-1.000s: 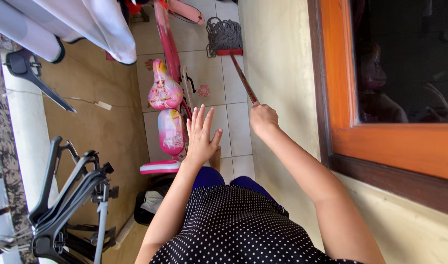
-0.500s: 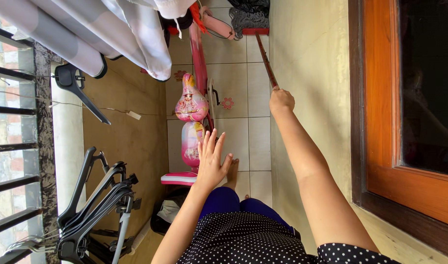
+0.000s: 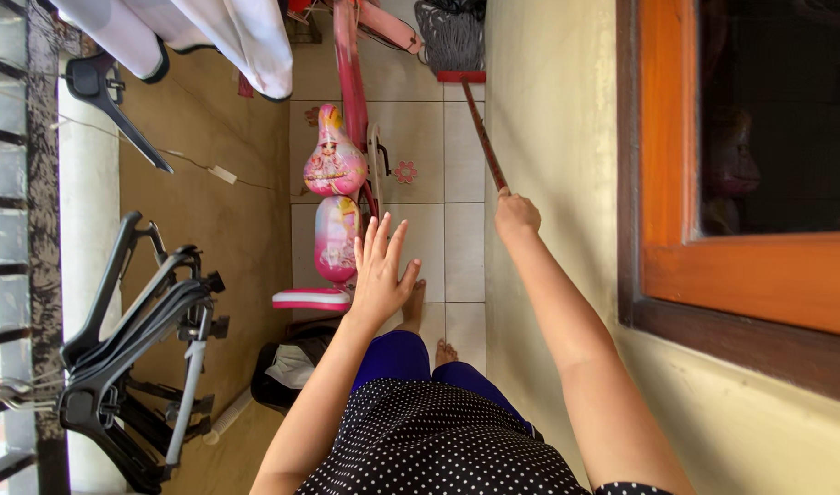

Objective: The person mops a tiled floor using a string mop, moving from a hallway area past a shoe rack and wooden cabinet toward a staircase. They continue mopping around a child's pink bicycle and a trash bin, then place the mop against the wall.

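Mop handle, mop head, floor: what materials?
Mop handle, gripped by the right hand: probably wood or painted metal; thin straight stick, reddish-brown, dull finish, too small to tell apart. Mop head: grey cord strands, likely cotton or synthetic yarn, bunched above a red clamp. Floor: glazed ceramic tile, by the pale squares, grout lines and slight sheen.

bright, sharp daylight; soft shadows

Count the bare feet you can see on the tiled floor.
2. One bare foot sits just beyond the open left hand; the other foot peeks out past the blue trousers, nearer the wall. Both are partly hidden.
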